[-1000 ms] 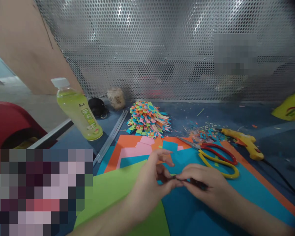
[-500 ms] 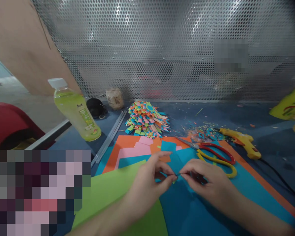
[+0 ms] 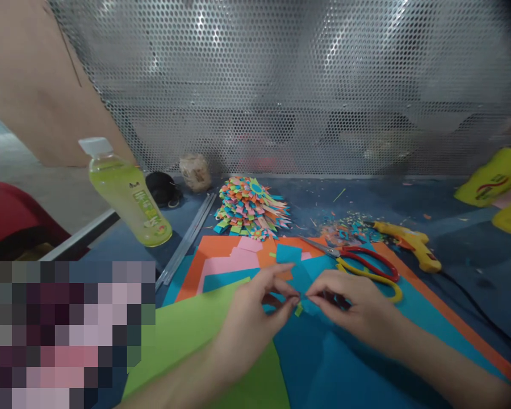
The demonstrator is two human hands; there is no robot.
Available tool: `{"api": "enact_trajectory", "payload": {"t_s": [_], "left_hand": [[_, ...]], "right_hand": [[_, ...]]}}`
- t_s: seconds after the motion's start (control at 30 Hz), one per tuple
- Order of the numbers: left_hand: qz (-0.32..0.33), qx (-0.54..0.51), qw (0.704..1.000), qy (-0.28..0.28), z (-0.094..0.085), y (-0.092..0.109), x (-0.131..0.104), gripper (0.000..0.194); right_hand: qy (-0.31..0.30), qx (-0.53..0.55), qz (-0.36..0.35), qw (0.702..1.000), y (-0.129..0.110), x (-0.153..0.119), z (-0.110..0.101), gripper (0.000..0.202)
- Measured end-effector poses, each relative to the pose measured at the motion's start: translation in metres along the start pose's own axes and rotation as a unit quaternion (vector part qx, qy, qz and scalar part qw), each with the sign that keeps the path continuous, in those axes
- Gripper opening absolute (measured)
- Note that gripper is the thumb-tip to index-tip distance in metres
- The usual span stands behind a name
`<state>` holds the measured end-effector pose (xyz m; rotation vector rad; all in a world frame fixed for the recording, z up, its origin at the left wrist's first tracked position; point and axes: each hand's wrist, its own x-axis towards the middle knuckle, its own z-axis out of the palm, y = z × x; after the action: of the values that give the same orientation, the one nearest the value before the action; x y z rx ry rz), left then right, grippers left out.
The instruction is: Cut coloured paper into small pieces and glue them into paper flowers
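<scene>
My left hand [image 3: 259, 312] pinches a small green paper piece [image 3: 298, 310] between thumb and index finger, above the blue sheet [image 3: 323, 363]. Close beside it on the right, my right hand [image 3: 349, 295] has its thumb and index finger pressed together; what they hold is too small to make out. Under my left forearm lies a light green sheet [image 3: 187, 335]. Scissors [image 3: 366, 264] with red and yellow handles rest on the sheets just behind my right hand. A small blue paper piece [image 3: 288, 254] lies behind my fingertips.
A pile of fringed paper flowers [image 3: 251, 207] stands at the back centre. To its left are glue sticks [image 3: 187, 238] and a green drink bottle [image 3: 130, 199]. Paper scraps [image 3: 349, 227], a yellow glue gun [image 3: 413, 244] and yellow packets [image 3: 489, 176] lie to the right.
The view has shifted slightly. My fingertips are a little farther apart, and the green piece at my left fingertips shows more clearly.
</scene>
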<state>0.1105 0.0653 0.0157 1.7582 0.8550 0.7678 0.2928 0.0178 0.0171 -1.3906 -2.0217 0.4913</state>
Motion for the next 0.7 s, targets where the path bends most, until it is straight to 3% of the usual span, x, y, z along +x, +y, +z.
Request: {"api": "enact_trajectory", "payload": {"t_s": [0.27, 0.53, 0.63, 0.7], "left_hand": [[-0.001, 0.024, 1.000, 0.005, 0.003, -0.003, -0.001, 0.045], [-0.009, 0.019, 1.000, -0.007, 0.002, 0.001, -0.001, 0.038], [-0.020, 0.015, 1.000, -0.003, 0.001, 0.001, -0.001, 0.032], [-0.017, 0.021, 1.000, 0.001, 0.001, 0.000, -0.001, 0.026]], "right_hand": [[-0.004, 0.023, 0.025, 0.999, 0.001, 0.000, 0.003, 0.011], [-0.007, -0.004, 0.022, 1.000, -0.002, 0.002, 0.003, 0.011], [0.019, -0.108, 0.106, 0.988, 0.009, 0.008, -0.019, 0.011], [0.098, -0.208, 0.243, 0.942, 0.025, 0.012, -0.043, 0.015]]}}
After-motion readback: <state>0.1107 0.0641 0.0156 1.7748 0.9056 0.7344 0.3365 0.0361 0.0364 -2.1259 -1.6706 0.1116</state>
